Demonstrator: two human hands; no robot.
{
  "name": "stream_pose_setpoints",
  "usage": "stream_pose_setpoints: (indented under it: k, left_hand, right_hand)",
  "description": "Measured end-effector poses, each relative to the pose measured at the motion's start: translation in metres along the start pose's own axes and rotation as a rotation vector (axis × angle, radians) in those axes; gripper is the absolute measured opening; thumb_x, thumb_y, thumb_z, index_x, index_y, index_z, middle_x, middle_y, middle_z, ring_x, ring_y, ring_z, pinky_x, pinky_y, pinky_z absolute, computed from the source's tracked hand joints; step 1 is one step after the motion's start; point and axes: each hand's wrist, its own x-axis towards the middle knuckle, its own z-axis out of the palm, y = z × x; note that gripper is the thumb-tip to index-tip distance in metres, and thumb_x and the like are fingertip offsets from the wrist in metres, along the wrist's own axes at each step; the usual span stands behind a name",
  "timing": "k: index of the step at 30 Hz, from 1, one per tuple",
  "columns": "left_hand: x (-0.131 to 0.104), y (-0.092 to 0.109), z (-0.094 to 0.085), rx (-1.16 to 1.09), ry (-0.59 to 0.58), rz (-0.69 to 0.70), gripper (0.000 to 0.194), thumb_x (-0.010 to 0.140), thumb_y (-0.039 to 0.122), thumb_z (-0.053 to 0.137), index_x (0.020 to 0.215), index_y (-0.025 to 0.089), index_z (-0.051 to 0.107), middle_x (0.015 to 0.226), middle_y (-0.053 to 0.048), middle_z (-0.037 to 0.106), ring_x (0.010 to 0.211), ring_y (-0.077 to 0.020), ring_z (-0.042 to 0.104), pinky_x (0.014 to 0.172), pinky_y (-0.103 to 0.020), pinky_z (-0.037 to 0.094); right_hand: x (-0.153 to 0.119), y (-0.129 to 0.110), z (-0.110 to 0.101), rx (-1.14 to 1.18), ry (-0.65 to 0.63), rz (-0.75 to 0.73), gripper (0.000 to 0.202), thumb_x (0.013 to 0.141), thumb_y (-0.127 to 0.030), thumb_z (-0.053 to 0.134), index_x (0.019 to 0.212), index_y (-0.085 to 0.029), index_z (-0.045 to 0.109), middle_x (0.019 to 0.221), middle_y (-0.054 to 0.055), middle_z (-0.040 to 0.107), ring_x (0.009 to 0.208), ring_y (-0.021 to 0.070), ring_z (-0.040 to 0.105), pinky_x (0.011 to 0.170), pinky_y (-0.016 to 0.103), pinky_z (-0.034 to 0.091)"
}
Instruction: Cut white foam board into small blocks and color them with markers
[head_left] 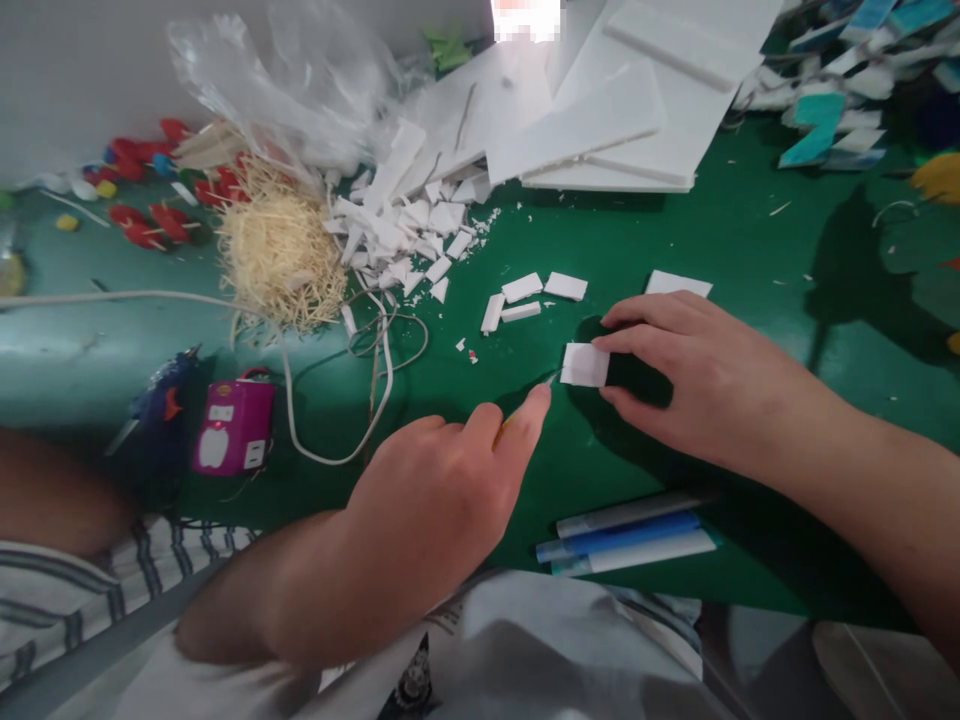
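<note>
My left hand (442, 480) is closed round a small craft knife (555, 377), its index finger stretched along toward the thin blade. Most of the handle is hidden; a bit of yellow shows under the fingers. The blade tip is at the left edge of a small white foam square (585, 365). From the right, my right hand (697, 360) pinches that square between thumb and fingertips on the green table (465, 400). Several small cut foam strips (523, 288) lie just beyond. Another white foam piece (679, 285) sits behind my right hand.
Large white foam sheets (600, 120) are stacked at the back, beside a heap of foam scraps (420, 225). Toothpicks (277, 245), a white cable (330, 460) and a magenta box (234, 427) lie on the left. Several pens (630, 535) rest near the front edge.
</note>
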Motion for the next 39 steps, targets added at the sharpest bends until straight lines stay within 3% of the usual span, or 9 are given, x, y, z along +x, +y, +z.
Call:
stream_pose_setpoints:
  k: [9,12,15,20,27,30,33,36,39]
  left_hand:
    - [-0.0020,-0.0028,-0.0067,-0.019,-0.048,-0.070,0.054,0.094,0.008,0.051,0.143,0.017,0.074,0.063,0.003,0.062,0.043,-0.0166,0.056,0.043,-0.031,0.038]
    - [-0.0022,-0.0046,-0.0069,-0.005,0.008,-0.104,0.052,0.098,0.009,0.049,0.142,0.018,0.074,0.065,0.002,0.063,0.043,-0.0175,0.056,0.044,-0.032,0.039]
    - [-0.0013,-0.0045,-0.0059,0.002,0.061,-0.115,0.050,0.099,0.009,0.050,0.142,0.017,0.073,0.065,0.003,0.063,0.043,-0.0181,0.054,0.044,-0.034,0.040]
    - [0.0007,-0.0012,-0.0057,-0.030,0.088,-0.059,0.047,0.100,0.008,0.048,0.138,0.015,0.075,0.063,0.003,0.060,0.044,-0.0172,0.052,0.045,-0.033,0.042]
    - [0.0007,0.0011,-0.0052,-0.063,0.100,-0.051,0.047,0.101,0.010,0.048,0.140,0.016,0.074,0.064,0.004,0.060,0.044,-0.0173,0.050,0.045,-0.033,0.041]
    - [0.0011,0.0018,-0.0033,-0.080,0.095,-0.031,0.048,0.100,0.010,0.048,0.141,0.015,0.072,0.066,0.004,0.061,0.044,-0.0174,0.051,0.045,-0.033,0.042]
    - [0.0016,0.0024,-0.0013,-0.101,0.092,-0.024,0.048,0.101,0.010,0.047,0.143,0.014,0.070,0.068,0.004,0.063,0.044,-0.0172,0.050,0.045,-0.033,0.042]
    - [0.0020,0.0025,-0.0003,-0.107,0.094,-0.034,0.049,0.101,0.010,0.045,0.142,0.015,0.071,0.068,0.004,0.063,0.046,-0.0174,0.051,0.045,-0.033,0.042]
    - [0.0026,0.0021,0.0002,-0.108,0.096,-0.032,0.049,0.101,0.010,0.045,0.142,0.014,0.070,0.068,0.004,0.063,0.046,-0.0173,0.051,0.046,-0.033,0.042]
  right_hand:
    - [-0.0004,-0.0001,0.0011,-0.032,0.010,-0.019,0.025,0.095,-0.041,0.065,0.103,-0.021,0.079,0.123,0.015,0.078,0.110,0.0348,0.073,0.092,0.055,0.063]
    - [-0.0007,-0.0015,-0.0003,-0.044,0.008,-0.031,0.036,0.094,-0.044,0.069,0.117,-0.018,0.078,0.124,0.018,0.077,0.109,0.0360,0.073,0.092,0.055,0.063]
    - [-0.0003,-0.0021,-0.0025,-0.056,-0.002,-0.081,0.045,0.097,-0.036,0.063,0.134,-0.014,0.074,0.126,0.019,0.076,0.109,0.0346,0.073,0.089,0.052,0.063]
    - [0.0019,0.0009,-0.0024,-0.093,-0.022,-0.138,0.040,0.096,-0.022,0.056,0.130,-0.020,0.077,0.132,0.018,0.074,0.112,0.0343,0.072,0.087,0.052,0.062]
    - [0.0039,0.0021,-0.0015,-0.097,-0.011,-0.153,0.039,0.099,-0.038,0.062,0.126,-0.014,0.075,0.127,0.021,0.075,0.109,0.0345,0.072,0.085,0.050,0.061]
    - [0.0030,0.0020,-0.0012,-0.104,-0.010,-0.157,0.044,0.097,-0.034,0.062,0.136,-0.016,0.072,0.131,0.020,0.075,0.114,0.0350,0.071,0.086,0.050,0.060]
    - [0.0028,0.0042,0.0006,-0.120,0.002,-0.186,0.034,0.099,-0.030,0.059,0.126,-0.019,0.075,0.131,0.018,0.075,0.111,0.0329,0.071,0.085,0.048,0.060]
    - [0.0037,0.0066,0.0026,-0.115,0.024,-0.187,0.029,0.100,-0.034,0.061,0.118,-0.017,0.076,0.126,0.019,0.076,0.106,0.0320,0.072,0.084,0.047,0.060]
    - [0.0044,0.0066,0.0032,-0.104,0.026,-0.169,0.038,0.098,-0.040,0.066,0.125,-0.014,0.074,0.125,0.020,0.076,0.108,0.0333,0.071,0.084,0.047,0.059]
